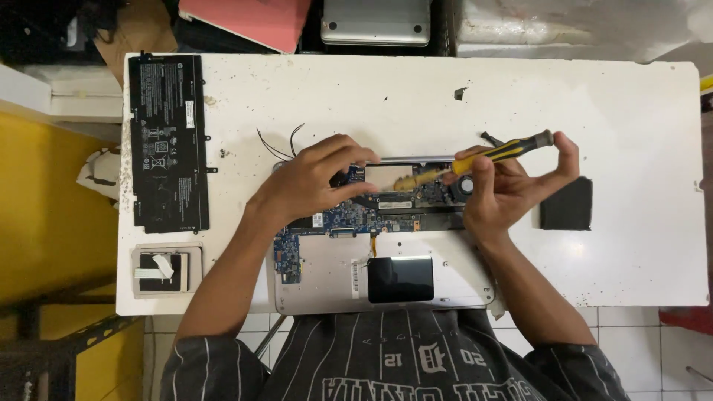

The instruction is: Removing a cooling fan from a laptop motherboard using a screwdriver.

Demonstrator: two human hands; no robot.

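An opened laptop base (327, 278) lies on the white table (631, 245) in front of me, its blue circuit board (356, 215) bared. My left hand (312, 182) rests spread on the board's upper left part. My right hand (509, 186) grips a yellow-and-black screwdriver (490, 154) held nearly level, its tip pointing left over the middle of the board. A black touchpad underside (401, 279) sits in the lower part of the base.
A long black battery pack (168, 142) lies at the table's left end, with a small grey tray (167, 270) below it. A black square pad (566, 203) sits right of my right hand. Thin black wires (278, 145) trail above the laptop. A silver laptop (376, 22) lies beyond the table.
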